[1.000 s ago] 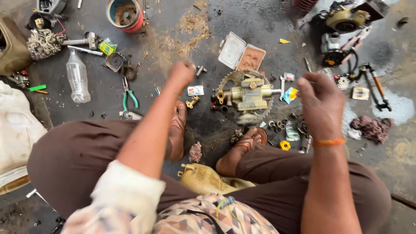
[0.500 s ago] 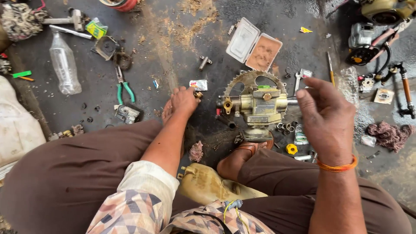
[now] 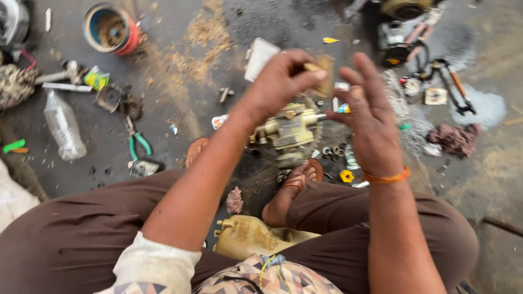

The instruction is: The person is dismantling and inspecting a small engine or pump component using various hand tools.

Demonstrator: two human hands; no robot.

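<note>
Both hands have risen off the floor since half a second ago. At centre frame the left hand [image 3: 280,81] pinches a small tan piece [image 3: 315,67] — likely lifted for inspection — beside the right hand [image 3: 370,117], fingers spread, empty, above the brass pump body [image 3: 286,130].

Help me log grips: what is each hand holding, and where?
Left hand pinches a small tan piece at its end between fingertips. Right hand is open, holding nothing.

Left hand [image 3: 280,81] has risen from the floor, now pinching a small part [image 3: 314,67].
</note>
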